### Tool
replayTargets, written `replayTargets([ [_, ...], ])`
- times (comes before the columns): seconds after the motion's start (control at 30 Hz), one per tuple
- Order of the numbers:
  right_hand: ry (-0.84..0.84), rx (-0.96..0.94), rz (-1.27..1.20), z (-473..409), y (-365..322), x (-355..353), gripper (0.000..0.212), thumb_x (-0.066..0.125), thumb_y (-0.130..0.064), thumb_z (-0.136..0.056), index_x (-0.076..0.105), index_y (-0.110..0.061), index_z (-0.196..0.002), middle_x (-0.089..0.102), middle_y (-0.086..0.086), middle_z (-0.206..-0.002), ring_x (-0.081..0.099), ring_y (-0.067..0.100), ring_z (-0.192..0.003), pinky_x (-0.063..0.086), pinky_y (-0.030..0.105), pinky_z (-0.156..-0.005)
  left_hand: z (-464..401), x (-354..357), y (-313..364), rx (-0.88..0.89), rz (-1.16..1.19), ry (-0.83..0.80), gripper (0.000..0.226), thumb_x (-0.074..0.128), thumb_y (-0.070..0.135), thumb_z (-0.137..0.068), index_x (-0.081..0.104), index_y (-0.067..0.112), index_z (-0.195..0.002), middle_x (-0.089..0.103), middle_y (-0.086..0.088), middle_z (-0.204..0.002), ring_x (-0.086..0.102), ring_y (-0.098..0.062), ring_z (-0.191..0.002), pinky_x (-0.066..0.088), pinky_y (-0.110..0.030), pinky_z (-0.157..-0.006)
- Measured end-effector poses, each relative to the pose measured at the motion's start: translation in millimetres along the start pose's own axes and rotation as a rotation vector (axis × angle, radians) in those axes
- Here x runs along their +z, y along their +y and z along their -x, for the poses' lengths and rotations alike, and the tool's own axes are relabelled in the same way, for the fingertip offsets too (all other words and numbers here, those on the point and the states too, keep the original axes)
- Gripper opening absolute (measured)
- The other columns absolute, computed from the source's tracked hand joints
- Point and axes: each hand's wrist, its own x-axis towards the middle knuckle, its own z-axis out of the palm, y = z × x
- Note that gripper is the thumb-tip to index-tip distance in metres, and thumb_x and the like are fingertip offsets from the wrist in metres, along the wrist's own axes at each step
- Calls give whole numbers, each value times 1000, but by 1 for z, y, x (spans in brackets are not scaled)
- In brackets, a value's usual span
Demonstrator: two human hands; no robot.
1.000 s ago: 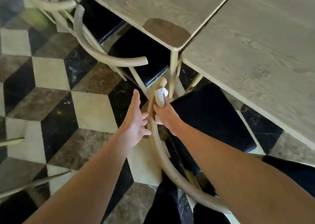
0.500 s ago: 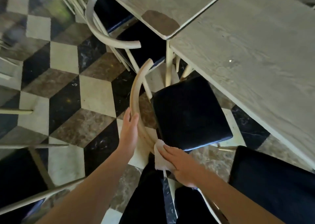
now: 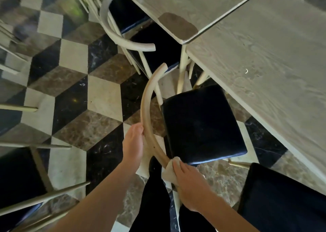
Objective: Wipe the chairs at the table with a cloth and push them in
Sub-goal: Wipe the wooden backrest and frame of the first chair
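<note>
- The fingers (image 3: pixel 183 168) of the right hand (image 3: pixel 191 187) curl over a pale cloth (image 3: pixel 169 170) and press it around the curved chair back (image 3: pixel 147 115), at about six o'clock in the view.
- The left hand (image 3: pixel 133 143) lies against the outer side of the same rail, its fingers nearly straight, the tips touching the wood at about seven o'clock from the seat; whether they wrap around it cannot be told.
- The chair's dark seat (image 3: pixel 202 125) sits in the middle, its far edge just under the table (image 3: pixel 264 58), which fills the one to three o'clock part.
- A second chair (image 3: pixel 123 34) stands at twelve o'clock, tucked beside another tabletop (image 3: pixel 167 4).
- Another dark seat (image 3: pixel 285 201) shows at four o'clock.
- The floor (image 3: pixel 74 94) is tiled in cream, brown and black.
</note>
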Motion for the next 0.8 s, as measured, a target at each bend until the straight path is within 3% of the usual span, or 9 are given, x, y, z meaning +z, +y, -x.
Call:
replayTargets([
  [0.07,-9,87,-222,-33,-20,-14,53,49,-27,-99,26,-29,-146,53,-3,-138,56,25,-119,49,46,-100,-13,-12,2,-5,-1,2,29,51,47,-83,69,31,-99,73,4,-105,68,-17,-105,50,-41,-90],
  [0.17,42,228,-522,-82,-52,-34,51,43,-35,-103,30,-34,-153,57,1,-137,58,27,-121,46,42,-104,-31,-26,6,-69,13,-23,26,54,38,-85,70,21,-95,78,2,-88,74,-16,-90,49,-30,-76],
  [0.3,200,398,-979,-165,-87,-70,44,48,-40,-101,47,-33,-145,63,1,-128,62,22,-112,52,44,-97,-86,-40,27,-153,100,-123,35,43,45,-101,65,19,-112,75,-5,-108,70,-18,-101,52,-41,-89],
  [0.4,261,508,-1258,-225,-91,-107,34,49,-40,-103,57,-22,-132,67,3,-106,65,16,-89,53,29,-68,-124,-35,55,-178,187,-244,39,38,56,-101,60,33,-123,62,3,-131,58,-18,-120,45,-47,-102],
  [0.53,448,634,-1359,-283,-73,-173,41,50,-50,-102,62,-14,-119,58,-2,-74,57,12,-57,44,23,-47,-155,-25,75,-132,118,-386,66,38,79,-82,54,43,-134,69,10,-116,65,-9,-107,49,-36,-85],
  [0.6,555,648,-1328,-303,-69,-196,39,46,-53,-102,60,-24,-122,60,-4,-77,61,16,-64,44,28,-55,-165,-28,72,-145,136,-390,66,37,79,-86,52,41,-137,74,13,-106,67,-8,-100,51,-35,-80],
  [0.67,683,537,-1096,-323,-69,-199,38,41,-39,-105,48,-28,-140,63,-3,-108,65,24,-101,52,37,-78,-174,-34,66,-198,178,-395,62,31,72,-94,50,36,-141,75,11,-109,65,-14,-108,50,-45,-90],
  [0.73,706,444,-744,-331,-63,-193,48,39,-27,-103,36,-25,-151,42,2,-149,44,29,-137,44,48,-108,-175,-37,63,-235,194,-424,63,28,69,-96,46,34,-144,72,7,-121,59,-20,-120,45,-54,-100],
  [0.8,658,373,-324,-328,-54,-185,55,44,-22,-99,34,-24,-153,16,5,-165,13,29,-153,25,51,-122,-173,-39,62,-250,223,-443,62,27,70,-95,45,35,-144,71,7,-124,58,-19,-121,47,-51,-94],
])
